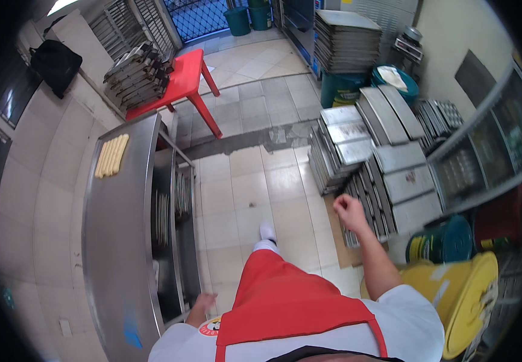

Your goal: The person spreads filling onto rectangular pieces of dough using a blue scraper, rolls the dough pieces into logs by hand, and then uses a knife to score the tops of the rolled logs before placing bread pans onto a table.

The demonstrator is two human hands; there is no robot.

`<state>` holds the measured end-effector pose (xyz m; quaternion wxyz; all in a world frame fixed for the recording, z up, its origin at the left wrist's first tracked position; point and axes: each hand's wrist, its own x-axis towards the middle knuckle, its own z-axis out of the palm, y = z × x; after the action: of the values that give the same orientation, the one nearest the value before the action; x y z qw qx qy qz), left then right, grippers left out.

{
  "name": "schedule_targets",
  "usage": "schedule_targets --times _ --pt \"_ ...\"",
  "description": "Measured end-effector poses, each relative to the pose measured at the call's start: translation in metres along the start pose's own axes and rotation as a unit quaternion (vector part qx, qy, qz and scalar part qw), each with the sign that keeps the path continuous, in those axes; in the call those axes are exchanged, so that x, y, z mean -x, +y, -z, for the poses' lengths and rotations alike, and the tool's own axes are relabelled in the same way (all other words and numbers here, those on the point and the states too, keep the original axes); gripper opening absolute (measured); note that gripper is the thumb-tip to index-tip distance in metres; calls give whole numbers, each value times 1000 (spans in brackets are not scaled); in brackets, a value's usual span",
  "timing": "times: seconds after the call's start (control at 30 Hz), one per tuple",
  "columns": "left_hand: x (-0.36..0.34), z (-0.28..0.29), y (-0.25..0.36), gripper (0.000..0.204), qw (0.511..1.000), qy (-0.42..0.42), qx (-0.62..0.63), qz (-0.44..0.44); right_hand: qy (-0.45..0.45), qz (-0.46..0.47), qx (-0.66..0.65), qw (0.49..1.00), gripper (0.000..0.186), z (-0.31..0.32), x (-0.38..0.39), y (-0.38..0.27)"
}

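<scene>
My right hand [349,213] hangs out to the right with its fingers curled in, and nothing shows in it. It is in front of the stacked metal loaf tins [404,183], but I cannot tell whether it touches them. Low at my left side, my left hand [205,301] has its fingers stretched out and holds nothing. It is beside the near end of the steel table [113,253]. Several pale dough sticks [112,155] lie side by side at the table's far end.
A red plastic table [185,75] carries stacked trays [137,78]. Baking trays [346,42] are piled at the back right. A yellow barrel [463,289] and a green bucket [448,238] stand close on my right. Tiled floor [222,187] runs between table and tins.
</scene>
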<state>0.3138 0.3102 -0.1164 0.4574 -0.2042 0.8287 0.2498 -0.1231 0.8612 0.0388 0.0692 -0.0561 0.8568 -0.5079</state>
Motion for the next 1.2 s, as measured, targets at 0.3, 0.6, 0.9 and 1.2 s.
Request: schedule_targets --times 0.3,0.6,0.9,1.2 --pt "-230 293 107 50 985 -82 -119 91 -27 46 4 999 23 -52 -374 -137" --pt "-504 868 532 44 890 268 271 -251 101 -71 -61 990 34 -97 -631 -76" --pt "-683 1096 554 57 942 182 213 -187 23 116 103 988 37 -103 -1138 -208" --pt "-803 1209 488 40 894 16 371 252 4 166 -30 986 28 -138 -1641 -319"
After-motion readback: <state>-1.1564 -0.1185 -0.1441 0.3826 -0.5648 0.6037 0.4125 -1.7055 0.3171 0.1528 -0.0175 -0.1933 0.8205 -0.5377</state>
